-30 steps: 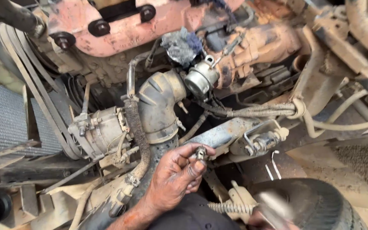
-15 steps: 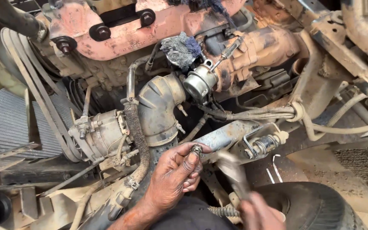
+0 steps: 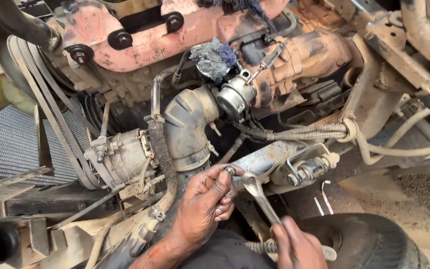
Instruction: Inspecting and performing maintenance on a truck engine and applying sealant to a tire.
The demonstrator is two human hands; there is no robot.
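My left hand (image 3: 206,204) pinches a small bolt (image 3: 230,171) between thumb and fingers, against the lower end of a grey metal bracket (image 3: 265,158) in a dusty engine bay. My right hand (image 3: 297,246) grips the handle of an open-end spanner (image 3: 258,193). The spanner's jaw sits just right of the bolt, close to my left fingertips. A grey elbow pipe (image 3: 187,127) rises directly above my left hand.
An alternator (image 3: 120,157) with drive belts (image 3: 51,109) lies at left, beside a radiator grille (image 3: 11,144). A rust-coloured manifold (image 3: 185,30), a round metal actuator (image 3: 236,95), corrugated cable conduits (image 3: 299,133) and a tyre (image 3: 374,244) surround the spot.
My right hand has come up from the lower right with the spanner, and its jaw has moved next to the bolt. My left hand has stayed on the bolt.
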